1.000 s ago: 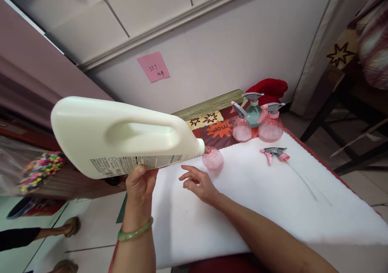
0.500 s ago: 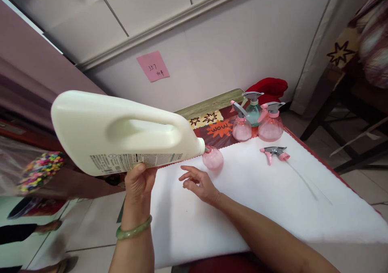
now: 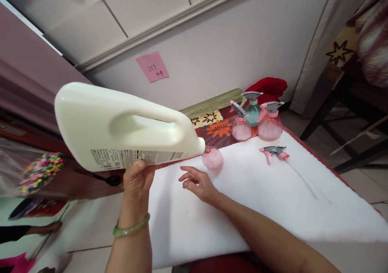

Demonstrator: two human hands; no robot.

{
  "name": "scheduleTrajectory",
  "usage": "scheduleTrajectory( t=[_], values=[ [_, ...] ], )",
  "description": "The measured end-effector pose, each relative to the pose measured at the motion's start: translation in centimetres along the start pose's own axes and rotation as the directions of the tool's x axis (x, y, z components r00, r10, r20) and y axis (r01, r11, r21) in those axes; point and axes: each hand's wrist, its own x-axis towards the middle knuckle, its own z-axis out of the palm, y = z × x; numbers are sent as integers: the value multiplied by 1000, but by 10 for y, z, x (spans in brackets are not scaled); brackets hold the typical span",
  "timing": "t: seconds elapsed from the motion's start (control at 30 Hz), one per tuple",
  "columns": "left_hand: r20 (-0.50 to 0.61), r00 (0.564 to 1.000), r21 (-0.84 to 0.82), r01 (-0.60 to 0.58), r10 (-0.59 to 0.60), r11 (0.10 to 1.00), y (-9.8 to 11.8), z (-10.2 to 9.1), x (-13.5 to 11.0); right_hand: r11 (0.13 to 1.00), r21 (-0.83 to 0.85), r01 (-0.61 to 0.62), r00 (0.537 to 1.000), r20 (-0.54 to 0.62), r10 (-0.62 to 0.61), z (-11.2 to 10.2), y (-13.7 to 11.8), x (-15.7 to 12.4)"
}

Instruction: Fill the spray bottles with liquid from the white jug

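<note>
A large pale jug (image 3: 91, 123) with a built-in handle lies tilted in the air, its mouth pointing right. My left hand (image 3: 138, 180) is closed on its lower side, over the printed label. The jug's neck meets the opening of a round pink spray bottle (image 3: 213, 159), which stands on the white cloth without its trigger head. Whether liquid flows between them I cannot tell. My right hand (image 3: 198, 185) hovers just in front of the pink bottle, fingers apart and holding nothing. A grey and pink spray trigger head (image 3: 275, 152) with a long tube rests on the cloth.
Two pink spray bottles (image 3: 241, 128) and a green one (image 3: 253, 113) with trigger heads stand at the back of the table (image 3: 273, 208). A red cloth item (image 3: 274, 90) lies behind them. Another person's hand (image 3: 53, 227) shows at far left.
My left hand has tipped the jug a little further, its base rising and shifting slightly right while its mouth stays at the pink bottle. My right hand has hardly moved.
</note>
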Motion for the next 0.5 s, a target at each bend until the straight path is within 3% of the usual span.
scheduleTrajectory(
  t=[0.5],
  values=[
    [41,999,63,26,-29,998,6,1,5,1000,7,-10,1000,-3,10,2,0,0]
  ],
)
